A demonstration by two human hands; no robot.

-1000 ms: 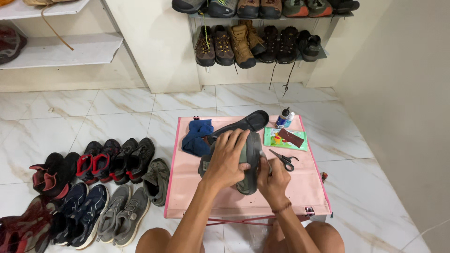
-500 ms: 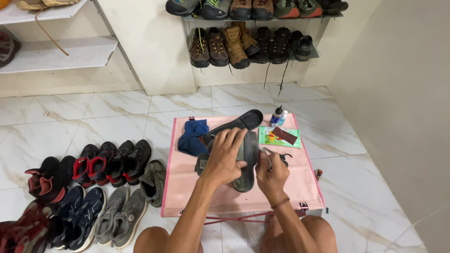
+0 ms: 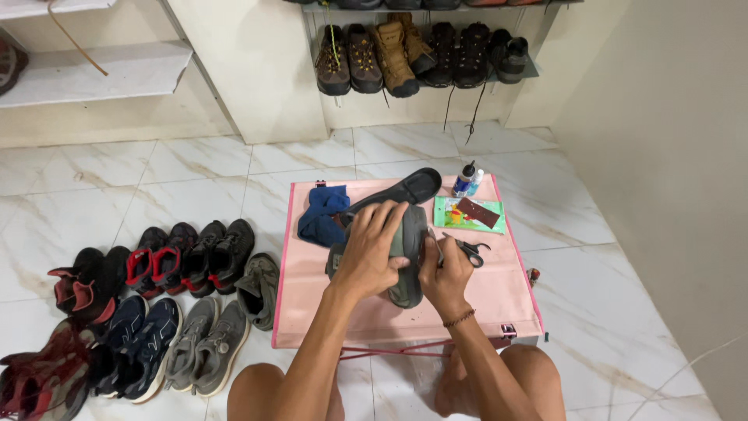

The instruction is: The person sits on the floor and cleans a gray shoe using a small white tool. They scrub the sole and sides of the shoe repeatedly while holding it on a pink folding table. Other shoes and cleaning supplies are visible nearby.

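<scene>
My left hand [image 3: 372, 253] clasps a grey shoe [image 3: 407, 290] that lies on a low pink table [image 3: 491, 308]. My right hand [image 3: 444, 274] is pressed against the shoe's right side. It pinches a thin pale tool [image 3: 432, 240] that points up along the shoe's edge. A black shoe sole [image 3: 409, 189] lies on the table just behind the shoe. My bare knees are at the table's near edge.
On the table are a blue cloth [image 3: 321, 214], black-handled scissors [image 3: 470, 249], two small bottles [image 3: 466, 179] and a green card with a brown sheet [image 3: 470, 214]. Rows of shoes [image 3: 179, 261] line the floor at left. Boots [image 3: 397, 54] fill a shelf ahead.
The view has tilted down a little, so the shelves sit higher in the picture. Both hands stay on the grey shoe with hardly any shift.
</scene>
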